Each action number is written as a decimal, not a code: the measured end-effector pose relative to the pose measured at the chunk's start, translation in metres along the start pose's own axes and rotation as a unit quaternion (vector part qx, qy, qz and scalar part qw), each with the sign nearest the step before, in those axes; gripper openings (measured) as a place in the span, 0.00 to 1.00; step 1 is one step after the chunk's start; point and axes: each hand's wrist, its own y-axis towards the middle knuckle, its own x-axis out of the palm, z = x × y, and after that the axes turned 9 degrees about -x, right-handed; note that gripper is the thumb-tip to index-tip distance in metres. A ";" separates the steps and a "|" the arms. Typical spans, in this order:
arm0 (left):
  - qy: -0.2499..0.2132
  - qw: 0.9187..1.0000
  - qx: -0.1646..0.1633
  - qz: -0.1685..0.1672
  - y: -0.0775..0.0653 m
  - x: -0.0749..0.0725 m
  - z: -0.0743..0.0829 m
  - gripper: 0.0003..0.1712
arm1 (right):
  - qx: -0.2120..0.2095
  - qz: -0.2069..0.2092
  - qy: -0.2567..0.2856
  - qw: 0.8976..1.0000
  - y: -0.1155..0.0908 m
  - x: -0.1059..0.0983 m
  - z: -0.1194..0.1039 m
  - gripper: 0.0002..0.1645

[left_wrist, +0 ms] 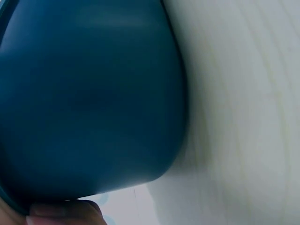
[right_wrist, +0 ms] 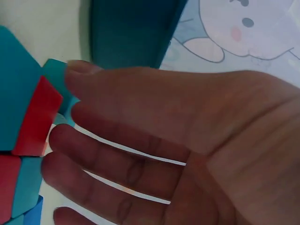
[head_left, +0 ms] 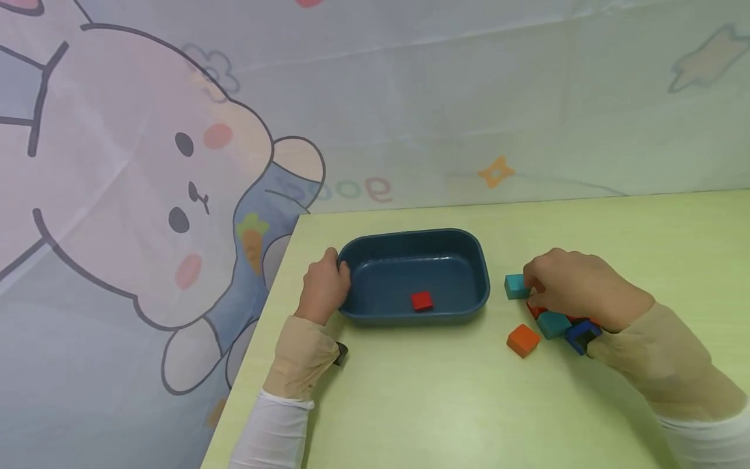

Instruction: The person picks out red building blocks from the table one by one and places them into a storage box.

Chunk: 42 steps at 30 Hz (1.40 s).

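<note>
Tray (head_left: 375, 286), blue, one: on tabletop (head_left: 428, 397), left end gripped by left hand (head_left: 325, 286). Red block (head_left: 422, 301), one: inside, near front wall. Loose blocks (head_left: 553, 324), several: right of tray, including turquoise block (head_left: 515, 286) and orange block (head_left: 523, 341). Right hand (head_left: 577, 283): over the cluster, fingers part-bent (whether pinching anything, cannot tell). Step, apparently: picking blocks for tray. Next move: would call for a secure pinch, then clearing the right rim. Room: open in front; tight among blocks; tabletop's left edge near left hand.
</note>
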 end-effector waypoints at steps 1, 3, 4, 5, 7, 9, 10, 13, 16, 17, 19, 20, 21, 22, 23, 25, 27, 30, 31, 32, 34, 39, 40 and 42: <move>0.000 1.000 -0.001 0.000 0.000 0.000 0.000 0.09 | 0.000 -0.008 -0.003 1.000 0.001 0.001 0.000 0.03; 0.001 1.000 -0.001 -0.001 0.000 0.000 0.000 0.09 | -0.004 -0.021 -0.008 1.000 0.002 0.002 0.001 0.06; 0.001 1.000 -0.001 -0.001 0.000 0.000 0.000 0.09 | -0.004 -0.024 -0.010 1.000 0.002 0.003 0.002 0.07; 0.001 1.000 0.000 -0.001 0.000 0.000 0.000 0.09 | -0.003 -0.027 -0.011 1.000 0.002 0.004 0.002 0.08; 0.000 1.000 0.003 -0.002 0.000 0.000 0.000 0.09 | -0.004 -0.032 -0.009 0.999 0.002 0.005 0.004 0.10; -0.001 1.000 0.005 -0.002 0.000 0.000 0.000 0.09 | -0.005 -0.038 -0.006 0.999 0.002 0.005 0.005 0.10; -0.001 1.000 0.005 -0.001 0.000 0.000 0.000 0.09 | -0.006 -0.040 -0.004 0.999 0.002 0.005 0.005 0.11; 0.002 1.000 0.003 -0.001 0.000 0.000 0.000 0.09 | -0.010 -0.046 -0.002 0.999 0.001 0.005 0.006 0.13; 0.004 1.000 0.001 -0.002 0.001 0.000 0.000 0.10 | -0.015 -0.050 -0.003 0.999 0.000 0.006 0.006 0.11; 0.004 1.000 0.000 -0.002 0.000 0.000 0.000 0.10 | -0.016 -0.051 -0.004 0.999 0.000 0.006 0.006 0.10; 0.003 1.000 -0.001 -0.003 0.000 0.000 0.000 0.10 | -0.019 -0.050 -0.008 0.999 0.000 0.007 0.006 0.10; 0.003 1.000 -0.001 -0.004 0.000 0.000 0.000 0.10 | -0.018 -0.053 -0.009 0.998 0.001 0.007 0.006 0.11; 0.003 1.000 -0.001 -0.005 0.000 0.001 -0.001 0.10 | -0.019 -0.054 -0.010 0.998 0.001 0.008 0.007 0.13; 0.004 1.000 -0.002 -0.005 0.000 0.001 -0.001 0.10 | -0.019 -0.055 -0.011 0.998 0.001 0.009 0.007 0.15; 0.005 1.000 -0.002 -0.004 0.000 0.001 -0.001 0.10 | -0.019 -0.055 -0.013 0.998 0.001 0.009 0.007 0.15; 0.006 1.000 -0.003 -0.003 0.001 0.001 -0.001 0.10 | -0.019 -0.057 -0.014 0.998 0.002 0.011 0.008 0.16; 0.006 1.000 -0.002 -0.002 0.000 0.001 0.000 0.10 | -0.020 -0.056 -0.015 0.998 0.002 0.012 0.007 0.13; 0.005 1.000 0.000 0.000 0.000 0.001 0.001 0.10 | -0.019 -0.056 -0.018 0.998 0.002 0.012 0.007 0.11; 0.005 1.000 0.001 0.000 0.000 0.000 0.001 0.10 | -0.018 -0.056 -0.019 0.998 0.002 0.011 0.007 0.11; 0.005 1.000 0.001 0.000 0.000 0.000 0.002 0.10 | -0.017 -0.056 -0.020 0.998 0.001 0.010 0.007 0.11; 0.006 1.000 0.001 -0.001 0.000 0.000 0.002 0.10 | -0.017 -0.056 -0.021 0.998 0.000 0.009 0.008 0.11; 0.010 1.000 0.000 -0.004 -0.001 -0.001 0.003 0.10 | -0.017 -0.046 -0.018 0.999 -0.003 0.003 0.006 0.11; 0.011 1.000 0.000 -0.003 -0.001 -0.001 0.003 0.09 | -0.018 -0.041 -0.017 0.999 -0.004 0.002 0.005 0.10; 0.014 1.000 0.001 -0.004 -0.001 -0.001 0.003 0.09 | -0.020 -0.026 -0.018 0.999 -0.005 0.000 0.003 0.10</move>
